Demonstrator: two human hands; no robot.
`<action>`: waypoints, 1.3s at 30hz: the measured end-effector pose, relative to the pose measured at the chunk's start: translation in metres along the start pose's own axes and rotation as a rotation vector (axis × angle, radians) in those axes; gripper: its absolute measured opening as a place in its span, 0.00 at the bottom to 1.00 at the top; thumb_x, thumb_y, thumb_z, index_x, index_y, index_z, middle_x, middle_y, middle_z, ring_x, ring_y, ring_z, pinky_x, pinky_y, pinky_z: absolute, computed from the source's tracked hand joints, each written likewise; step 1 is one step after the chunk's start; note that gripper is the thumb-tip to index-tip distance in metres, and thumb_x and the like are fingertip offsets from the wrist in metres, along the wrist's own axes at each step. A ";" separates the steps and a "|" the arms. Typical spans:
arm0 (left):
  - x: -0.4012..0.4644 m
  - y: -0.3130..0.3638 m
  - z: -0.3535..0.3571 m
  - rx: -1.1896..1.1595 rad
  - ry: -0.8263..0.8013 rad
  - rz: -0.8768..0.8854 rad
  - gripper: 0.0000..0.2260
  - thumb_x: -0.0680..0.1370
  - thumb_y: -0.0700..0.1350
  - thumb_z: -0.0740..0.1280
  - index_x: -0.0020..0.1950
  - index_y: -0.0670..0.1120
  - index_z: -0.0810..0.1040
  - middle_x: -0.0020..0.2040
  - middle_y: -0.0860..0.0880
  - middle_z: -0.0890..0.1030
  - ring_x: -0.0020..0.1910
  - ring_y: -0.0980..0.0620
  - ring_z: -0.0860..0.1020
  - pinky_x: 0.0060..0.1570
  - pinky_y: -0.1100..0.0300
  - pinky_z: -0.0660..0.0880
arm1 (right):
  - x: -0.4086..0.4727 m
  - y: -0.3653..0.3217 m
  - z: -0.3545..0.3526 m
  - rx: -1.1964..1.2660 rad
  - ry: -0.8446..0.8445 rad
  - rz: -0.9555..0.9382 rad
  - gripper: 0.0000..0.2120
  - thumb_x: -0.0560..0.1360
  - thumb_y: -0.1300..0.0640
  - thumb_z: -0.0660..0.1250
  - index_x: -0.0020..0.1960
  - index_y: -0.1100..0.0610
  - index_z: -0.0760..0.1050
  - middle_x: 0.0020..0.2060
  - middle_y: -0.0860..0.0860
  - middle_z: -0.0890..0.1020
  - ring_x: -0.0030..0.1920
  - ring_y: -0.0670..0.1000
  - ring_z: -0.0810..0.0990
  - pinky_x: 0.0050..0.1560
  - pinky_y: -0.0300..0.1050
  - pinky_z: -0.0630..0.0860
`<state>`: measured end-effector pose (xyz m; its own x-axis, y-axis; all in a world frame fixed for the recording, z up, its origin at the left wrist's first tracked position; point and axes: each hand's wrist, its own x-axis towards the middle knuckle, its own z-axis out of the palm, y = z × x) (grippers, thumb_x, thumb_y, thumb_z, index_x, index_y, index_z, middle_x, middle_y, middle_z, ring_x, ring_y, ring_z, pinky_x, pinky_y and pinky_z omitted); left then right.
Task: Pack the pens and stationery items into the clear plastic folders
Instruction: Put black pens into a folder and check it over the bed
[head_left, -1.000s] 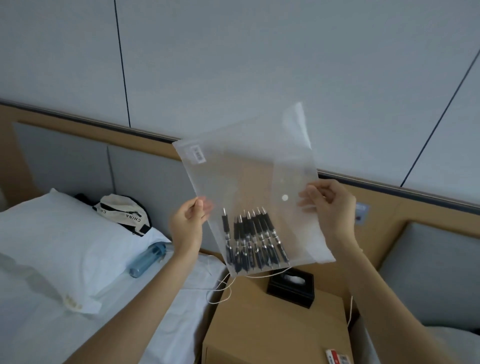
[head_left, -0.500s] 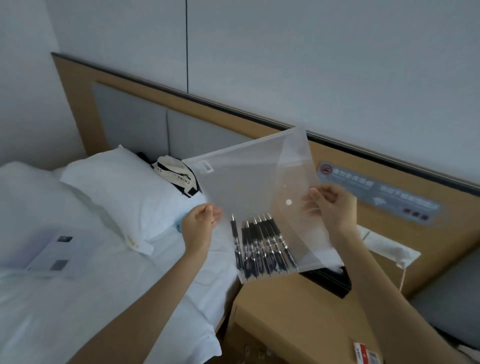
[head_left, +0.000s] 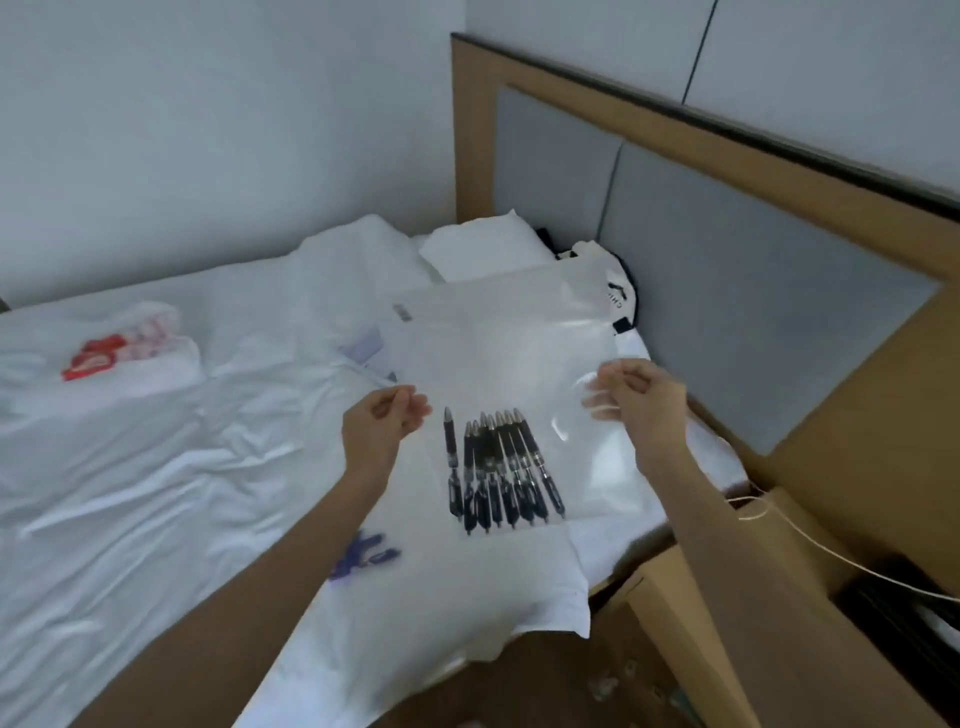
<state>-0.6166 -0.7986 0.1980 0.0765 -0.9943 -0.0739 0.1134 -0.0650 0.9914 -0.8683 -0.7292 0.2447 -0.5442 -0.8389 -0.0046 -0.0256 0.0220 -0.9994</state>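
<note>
Overhead, from the head view, a clear translucent plastic folder is held above a bed covered in rumpled white sheets. Its left edge is pinched by the curled fingers of the left hand; its right edge is pinched by the right hand. A row of black pens with silver tips is seen inside the folder, gathered at its lower edge, tips pointing away from the camera. A white pillow is noted at the head of the bed, against a wood-framed headboard with grey padded panels. A black-and-white bag lies just beside the pillow. A white plastic bag with red print rests on the sheets, well apart to the left. Pale walls enclose the corner. A wooden bedside unit is crossed by a white cord.
</note>
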 end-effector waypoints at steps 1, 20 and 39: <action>-0.001 0.002 -0.017 0.012 0.036 0.010 0.06 0.80 0.36 0.63 0.52 0.37 0.78 0.43 0.42 0.82 0.37 0.52 0.83 0.43 0.62 0.80 | 0.000 0.002 0.015 0.018 -0.052 0.011 0.02 0.77 0.66 0.65 0.47 0.62 0.76 0.35 0.55 0.83 0.28 0.50 0.81 0.29 0.41 0.78; -0.012 -0.128 -0.154 0.096 0.422 -0.337 0.05 0.79 0.39 0.66 0.46 0.41 0.81 0.39 0.44 0.84 0.44 0.42 0.82 0.50 0.49 0.77 | -0.003 0.114 0.159 -0.146 -0.375 0.187 0.02 0.77 0.62 0.66 0.46 0.59 0.78 0.35 0.54 0.84 0.31 0.52 0.82 0.32 0.44 0.79; 0.043 -0.243 -0.238 0.329 0.422 -0.586 0.10 0.78 0.40 0.67 0.58 0.40 0.78 0.49 0.42 0.82 0.45 0.46 0.81 0.55 0.49 0.77 | -0.050 0.301 0.232 -0.146 -0.153 0.593 0.02 0.76 0.64 0.66 0.46 0.62 0.78 0.35 0.56 0.84 0.31 0.55 0.82 0.32 0.46 0.80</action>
<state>-0.4050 -0.8059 -0.0722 0.4711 -0.6788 -0.5633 -0.0424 -0.6553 0.7542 -0.6547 -0.8066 -0.0638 -0.3754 -0.7293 -0.5719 0.1232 0.5723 -0.8107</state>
